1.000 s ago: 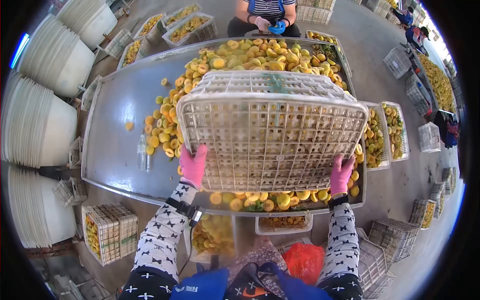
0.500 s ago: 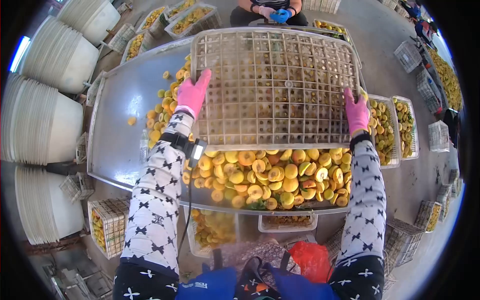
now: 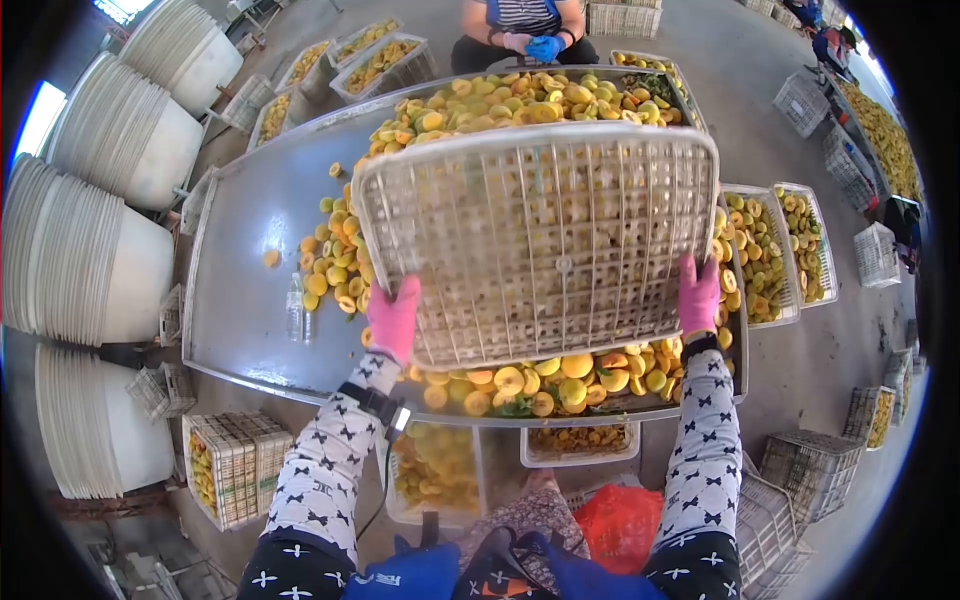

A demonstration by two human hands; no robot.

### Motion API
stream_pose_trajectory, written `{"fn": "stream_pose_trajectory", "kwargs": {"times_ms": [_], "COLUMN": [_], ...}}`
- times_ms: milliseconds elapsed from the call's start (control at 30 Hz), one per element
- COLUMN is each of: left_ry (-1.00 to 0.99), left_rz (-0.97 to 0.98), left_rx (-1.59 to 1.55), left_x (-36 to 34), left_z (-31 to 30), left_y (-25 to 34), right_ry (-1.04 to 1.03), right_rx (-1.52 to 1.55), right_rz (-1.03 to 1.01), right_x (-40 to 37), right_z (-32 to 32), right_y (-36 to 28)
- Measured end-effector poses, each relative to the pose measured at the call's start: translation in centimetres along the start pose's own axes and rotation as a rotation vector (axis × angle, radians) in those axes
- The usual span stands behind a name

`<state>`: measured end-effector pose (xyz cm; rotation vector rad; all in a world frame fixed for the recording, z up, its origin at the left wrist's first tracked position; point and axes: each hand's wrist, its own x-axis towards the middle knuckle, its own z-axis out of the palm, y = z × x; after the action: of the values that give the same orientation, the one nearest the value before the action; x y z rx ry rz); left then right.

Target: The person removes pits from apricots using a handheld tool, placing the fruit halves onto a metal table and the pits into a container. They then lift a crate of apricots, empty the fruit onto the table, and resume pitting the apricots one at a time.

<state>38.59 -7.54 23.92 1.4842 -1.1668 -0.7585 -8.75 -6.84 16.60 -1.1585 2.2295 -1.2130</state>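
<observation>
A pale plastic lattice crate [image 3: 565, 264] is tilted above the metal table, its gridded bottom turned toward me. My left hand [image 3: 393, 318], in a pink glove, grips its lower left side. On the lower right side, my pink-gloved right hand [image 3: 699, 295] is closed on the same crate. Halved yellow peaches [image 3: 574, 388] lie on the table in front of the crate, and more peaches [image 3: 530, 100] are heaped behind it. Whether any fruit is still inside the crate cannot be seen.
The metal table [image 3: 235, 320] carries a clear bottle [image 3: 295, 307] on its left part. Fruit-filled crates [image 3: 756, 262] stand at the right; a fruit bin [image 3: 580, 440] sits below the near edge. Another person [image 3: 524, 28] sits opposite. Stacked white tubs [image 3: 135, 265] line the left.
Both hands have drawn the crate down and toward me, and its tilt has changed. Heaped peaches behind it now show at the table's far side.
</observation>
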Motion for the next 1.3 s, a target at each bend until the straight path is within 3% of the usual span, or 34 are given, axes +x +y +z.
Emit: {"fn": "stream_pose_trajectory", "kwargs": {"times_ms": [133, 200, 300, 333, 433, 467, 533, 633, 667, 767, 800, 900, 1000, 1067, 1133, 1233, 1300], "left_ry": [-0.048, -0.080, -0.103, -0.087, 0.033, 0.071, 0.134, 0.064, 0.118, 0.053, 0.112, 0.007, -0.008, 0.043, 0.123, 0.172, 0.077], "left_rz": [-0.136, -0.152, -0.204, -0.141, -0.071, -0.022, 0.065, 0.011, 0.053, 0.006, 0.063, -0.033, -0.229, -0.208, -0.101, -0.092, -0.065], "left_rx": [-0.016, 0.025, -0.193, -0.179, 0.345, 0.342, 0.366, 0.294, 0.470, 0.497, 0.587, 0.156, -0.018, -0.125, -0.196, -0.210, -0.392], "left_x": [7.0, 9.2, 10.8, 11.8, 17.8, 18.7, 19.2, 19.3, 17.7, 15.4, 13.9, 12.9, 9.7, 8.3, 7.6, 7.1, 8.6], "left_z": [2.0, 2.9, 3.7, 4.4, 6.2, 6.7, 7.0, 6.7, 6.8, 5.3, 4.8, 2.1, 0.8, 0.7, 1.0, 0.3, -0.6], "left_y": [3.1, 4.2, 4.2, 4.6, 6.6, 6.2, 4.7, 3.9, 5.2, 4.2, 4.3, 1.2, 4.4, 5.2, 5.5, 8.4, 8.1], "right_ry": [-0.037, -0.023, -0.075, -0.090, -0.046, -0.031, -0.025, -0.060, -0.042, -0.024, -0.090, -0.105, -0.080, -0.063, 0.016, 0.119, 0.094], "right_rx": [-0.210, -0.304, -0.359, -0.380, -0.443, -0.464, -0.426, -0.386, -0.374, -0.394, -0.309, -0.172, -0.005, 0.181, 0.274, 0.239, 0.342], "right_rz": [0.027, 0.016, 0.046, 0.045, 0.010, -0.005, -0.002, 0.035, 0.039, 0.082, 0.092, 0.093, 0.164, 0.259, 0.190, 0.097, 0.011], "right_x": [5.4, 7.7, 9.7, 10.8, 14.5, 15.3, 15.9, 15.3, 14.8, 13.1, 11.2, 6.6, 3.4, 1.4, 0.1, -0.9, 0.8], "right_z": [1.1, 2.2, 2.3, 2.5, 3.2, 3.7, 4.2, 3.4, 3.7, 3.5, 1.9, -0.1, -0.6, -1.4, -2.2, -4.4, -5.9], "right_y": [-6.2, -6.1, -7.3, -7.5, -8.0, -8.3, -8.9, -7.5, -6.7, -5.4, -5.8, -3.6, -1.8, -3.2, -5.4, -8.3, -8.5]}}
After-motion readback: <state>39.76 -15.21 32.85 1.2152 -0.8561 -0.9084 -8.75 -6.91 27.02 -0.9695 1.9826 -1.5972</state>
